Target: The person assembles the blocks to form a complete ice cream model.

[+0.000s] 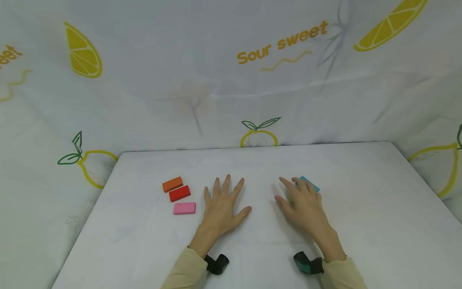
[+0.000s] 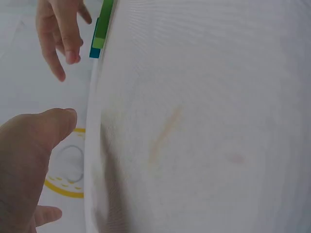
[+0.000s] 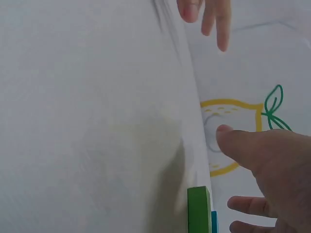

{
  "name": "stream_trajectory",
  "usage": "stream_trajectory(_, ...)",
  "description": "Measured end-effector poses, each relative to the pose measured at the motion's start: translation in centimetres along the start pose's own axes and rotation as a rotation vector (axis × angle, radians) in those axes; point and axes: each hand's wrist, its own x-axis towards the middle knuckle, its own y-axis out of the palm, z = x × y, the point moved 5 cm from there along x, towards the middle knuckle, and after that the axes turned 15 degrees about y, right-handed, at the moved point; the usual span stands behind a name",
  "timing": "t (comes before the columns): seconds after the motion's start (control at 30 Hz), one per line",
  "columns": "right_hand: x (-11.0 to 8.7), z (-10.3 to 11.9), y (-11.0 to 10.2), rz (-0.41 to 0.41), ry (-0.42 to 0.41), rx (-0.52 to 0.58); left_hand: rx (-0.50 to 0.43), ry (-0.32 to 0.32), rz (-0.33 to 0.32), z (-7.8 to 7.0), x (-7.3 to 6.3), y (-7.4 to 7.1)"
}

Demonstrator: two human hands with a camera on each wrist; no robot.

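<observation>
My left hand (image 1: 221, 206) is over the middle of the white table with its fingers spread wide and nothing held. Just left of it lies a pink block (image 1: 184, 208), with a red block (image 1: 179, 193) and an orange block (image 1: 172, 184) close together beyond. My right hand (image 1: 306, 206) hovers with fingers loosely extended above a blue block (image 1: 311, 185) and a green block (image 3: 198, 209). In the head view it hides most of the green one. The left wrist view shows the green and blue blocks side by side beneath the right fingers.
A white table (image 1: 252, 257) carries the blocks. Behind it hangs a white cloth (image 1: 162, 104) printed with lemons and lettering, meeting the table's far edge. Dark straps with a camera (image 1: 217, 265) sit at the wrists, below pale sleeves (image 1: 187, 269).
</observation>
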Motion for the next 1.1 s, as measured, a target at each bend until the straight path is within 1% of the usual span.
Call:
stream_trajectory(0.1, -0.1, -0.9, -0.7, -0.011, 0.034, 0.040, -0.010, 0.021, -0.029, 0.0, 0.1, 0.1)
stream_trajectory(0.2, -0.4, -1.9, -1.2, -0.013, 0.068, 0.064, -0.036, 0.058, -0.070, -0.2, 0.7, 0.2)
stream_trajectory(0.27, -0.6, -2.4, -1.5, -0.010, 0.089, 0.074, -0.061, 0.088, -0.095, -0.5, 1.3, 0.3)
stream_trajectory(0.33, -0.6, -3.0, -1.6, -0.006, 0.106, 0.076, -0.110, 0.124, -0.111, -0.8, 2.0, 0.5)
stream_trajectory(0.4, -0.7, -3.4, -1.7, 0.002, 0.120, 0.071, -0.159, 0.161, -0.105, -1.2, 2.8, 0.9)
stream_trajectory(0.5, -0.7, -4.0, -1.7, 0.019, 0.131, 0.051, -0.229, 0.226, -0.065, -2.0, 4.2, 1.6)
stream_trajectory(0.67, -0.6, -4.4, -1.5, 0.067, 0.129, 0.028, -0.285, 0.348, 0.018, -3.6, 7.1, 2.9)
stream_trajectory(0.8, -0.5, -4.6, -1.2, 0.105, 0.138, 0.022, -0.311, 0.411, 0.052, -4.8, 9.3, 3.9)
stream_trajectory(0.93, -0.6, -4.8, -1.3, 0.106, 0.147, 0.013, -0.272, 0.447, 0.098, -5.9, 11.0, 4.6)
stream_trajectory(1.1, -0.7, -5.1, -1.6, 0.096, 0.142, 0.018, -0.188, 0.452, 0.175, -6.9, 12.4, 4.8)
